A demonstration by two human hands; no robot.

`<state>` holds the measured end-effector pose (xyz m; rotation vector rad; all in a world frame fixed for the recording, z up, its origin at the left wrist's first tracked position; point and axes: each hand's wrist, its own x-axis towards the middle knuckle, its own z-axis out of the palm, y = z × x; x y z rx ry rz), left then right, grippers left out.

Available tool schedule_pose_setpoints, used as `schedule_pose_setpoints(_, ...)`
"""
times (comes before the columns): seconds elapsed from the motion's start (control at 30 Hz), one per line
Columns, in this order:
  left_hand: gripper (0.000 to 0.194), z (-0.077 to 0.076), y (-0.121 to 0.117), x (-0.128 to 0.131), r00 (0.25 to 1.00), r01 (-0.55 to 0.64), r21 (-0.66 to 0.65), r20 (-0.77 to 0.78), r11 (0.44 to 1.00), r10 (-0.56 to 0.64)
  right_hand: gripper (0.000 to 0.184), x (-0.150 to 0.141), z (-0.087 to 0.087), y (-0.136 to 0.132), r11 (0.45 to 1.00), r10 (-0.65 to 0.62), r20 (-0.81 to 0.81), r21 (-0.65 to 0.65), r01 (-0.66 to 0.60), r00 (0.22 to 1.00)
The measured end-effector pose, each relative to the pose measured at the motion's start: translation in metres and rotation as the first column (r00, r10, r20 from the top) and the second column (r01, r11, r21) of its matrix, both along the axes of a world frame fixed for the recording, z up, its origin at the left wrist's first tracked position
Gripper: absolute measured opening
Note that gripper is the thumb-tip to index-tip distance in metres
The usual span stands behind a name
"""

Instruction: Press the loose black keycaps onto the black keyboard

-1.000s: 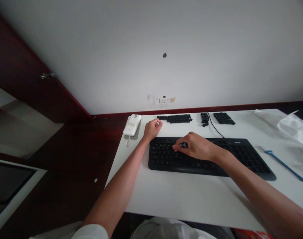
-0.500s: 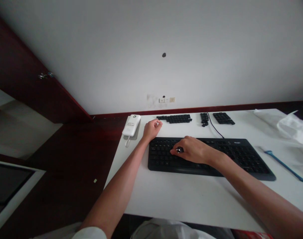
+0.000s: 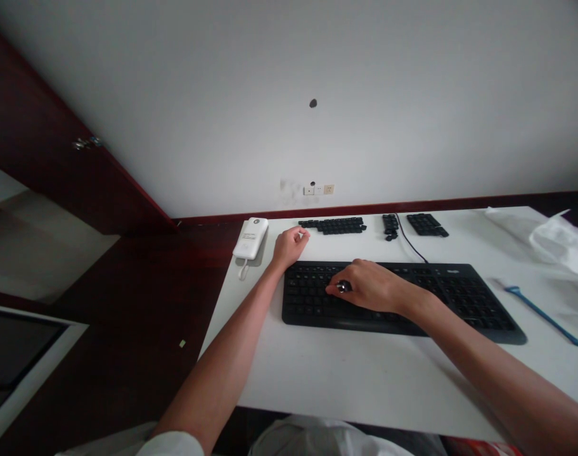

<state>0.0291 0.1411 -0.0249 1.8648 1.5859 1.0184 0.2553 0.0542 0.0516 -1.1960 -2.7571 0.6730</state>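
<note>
The keyboard (image 3: 479,297) lies flat on the white surface (image 3: 346,373), with the right hand (image 3: 372,285) over its left half. That hand's grip is closed around a small shiny metal piece (image 3: 345,287); its lower end is hidden. The step in hand appears to be close work at the keys, and the next move seems to call for a steady, fine hold there. The left hand (image 3: 289,247) is just beyond the keyboard's far-left corner, its grip loosely curled; whether it has hold of anything, one cannot tell.

Behind the keyboard are keycap groups (image 3: 341,226) and a cable (image 3: 411,247). A white device (image 3: 251,238) is left of it, near the surface's left edge; a blue brush (image 3: 543,315) is to its right. Room to move lies in front of the keyboard, up to the near edge.
</note>
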Motion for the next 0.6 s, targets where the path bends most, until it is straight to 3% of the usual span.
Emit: schedule_pose_setpoints(0.6, 0.023, -0.0012, 0.001, 0.0001, 1.0, -0.003, 0.004, -0.013, 1.0, 0.003, 0.03, -0.0026, 0.0011, -0.0011, 1.0, -0.011, 0.031, 0.023, 0.011, 0.999)
